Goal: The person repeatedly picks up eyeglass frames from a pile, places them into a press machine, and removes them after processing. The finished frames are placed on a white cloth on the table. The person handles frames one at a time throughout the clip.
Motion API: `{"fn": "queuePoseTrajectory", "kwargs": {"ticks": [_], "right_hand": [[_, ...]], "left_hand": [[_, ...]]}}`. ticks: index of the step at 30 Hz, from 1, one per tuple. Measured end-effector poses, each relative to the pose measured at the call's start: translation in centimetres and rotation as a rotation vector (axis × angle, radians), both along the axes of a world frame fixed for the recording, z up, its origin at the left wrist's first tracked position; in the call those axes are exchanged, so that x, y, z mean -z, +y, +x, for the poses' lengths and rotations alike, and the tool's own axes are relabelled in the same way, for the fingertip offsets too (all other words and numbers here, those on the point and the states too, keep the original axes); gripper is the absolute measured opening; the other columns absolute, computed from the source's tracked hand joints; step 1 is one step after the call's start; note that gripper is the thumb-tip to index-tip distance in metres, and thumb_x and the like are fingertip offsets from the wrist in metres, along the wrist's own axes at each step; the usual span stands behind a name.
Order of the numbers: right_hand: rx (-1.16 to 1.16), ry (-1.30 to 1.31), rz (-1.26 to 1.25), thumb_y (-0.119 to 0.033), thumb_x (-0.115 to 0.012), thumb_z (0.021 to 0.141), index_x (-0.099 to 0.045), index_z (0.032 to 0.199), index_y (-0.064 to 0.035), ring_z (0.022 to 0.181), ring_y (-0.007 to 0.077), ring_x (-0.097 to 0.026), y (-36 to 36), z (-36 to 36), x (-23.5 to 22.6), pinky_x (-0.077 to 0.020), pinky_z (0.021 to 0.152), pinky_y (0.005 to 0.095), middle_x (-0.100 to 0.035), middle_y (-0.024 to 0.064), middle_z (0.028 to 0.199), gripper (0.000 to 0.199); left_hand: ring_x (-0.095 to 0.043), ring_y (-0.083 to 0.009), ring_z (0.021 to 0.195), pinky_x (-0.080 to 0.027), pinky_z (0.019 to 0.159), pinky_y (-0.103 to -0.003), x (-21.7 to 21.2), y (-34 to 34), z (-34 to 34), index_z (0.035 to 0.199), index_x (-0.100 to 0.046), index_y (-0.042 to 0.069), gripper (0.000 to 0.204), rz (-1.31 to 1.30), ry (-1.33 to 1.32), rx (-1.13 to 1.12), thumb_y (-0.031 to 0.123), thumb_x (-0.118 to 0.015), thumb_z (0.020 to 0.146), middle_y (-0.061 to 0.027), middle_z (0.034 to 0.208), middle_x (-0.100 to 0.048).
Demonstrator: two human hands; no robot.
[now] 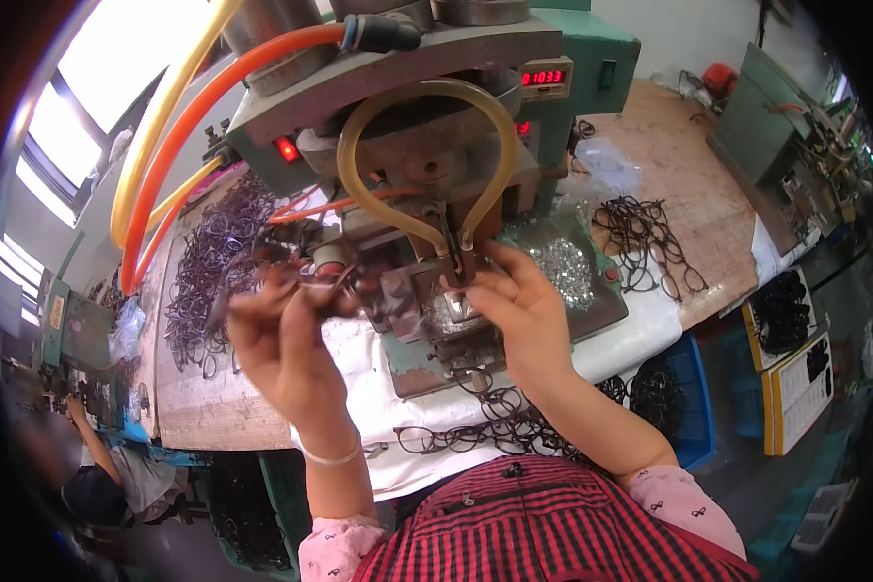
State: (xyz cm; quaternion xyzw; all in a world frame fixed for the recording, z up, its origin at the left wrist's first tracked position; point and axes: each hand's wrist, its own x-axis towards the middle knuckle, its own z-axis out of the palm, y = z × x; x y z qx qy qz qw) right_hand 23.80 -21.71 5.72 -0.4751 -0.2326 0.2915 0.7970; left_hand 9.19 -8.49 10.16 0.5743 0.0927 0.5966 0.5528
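Note:
My left hand (286, 359), smeared by motion, is raised left of the press tool, its fingers round blurred dark eyeglass frames (339, 289). Under the narrow dark press head (462, 264), my right hand (529, 325) reaches in from the right. Its thumb and fingers are pinched close to the small metal fixture (466, 306); what they hold there is hidden. A loop of clear yellowish tube (347, 145) comes down to the press head. Small shiny metal bits (565, 274) lie on the machine bed to the right of my right hand.
Eyeglass frames (204, 262) are heaped left of the green press (592, 44), with another pile (640, 233) on its right. More frames (436, 438) lie along the near edge. An orange hose (213, 92) arches at upper left. A blue crate (705, 417) stands lower right; another person (97, 495) sits far left.

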Motion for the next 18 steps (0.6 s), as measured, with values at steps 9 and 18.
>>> {"fn": "queuePoseTrajectory", "kwargs": {"ticks": [9,18], "right_hand": [[0.321,-0.616,-0.11,0.005,-0.056,0.087,-0.058,0.121,0.004,0.119,0.025,-0.057,-2.5,1.2,1.6,-0.0407,0.104,0.0352,-0.063,0.0159,0.126,0.035],[0.147,-1.378,0.1,0.011,-0.054,0.076,-0.068,0.099,-0.0015,0.086,0.0302,-0.068,-3.7,-3.7,-0.1,-0.0539,0.081,0.0401,-0.071,0.0121,0.096,0.029]], "left_hand": [[-0.058,-0.0172,0.092,-0.04,0.091,-0.04,14.9,12.2,-11.2,0.104,-0.065,0.016,0.015,-1.11,0.132,0.023,0.025,-0.067,0.092,-0.0011,0.103,-0.065],[-0.06,-0.0194,0.09,-0.049,0.087,-0.043,9.5,6.4,-10.1,0.112,-0.062,0.007,0.019,-0.779,-0.082,0.099,0.018,-0.062,0.097,-0.0073,0.094,-0.066]]}}
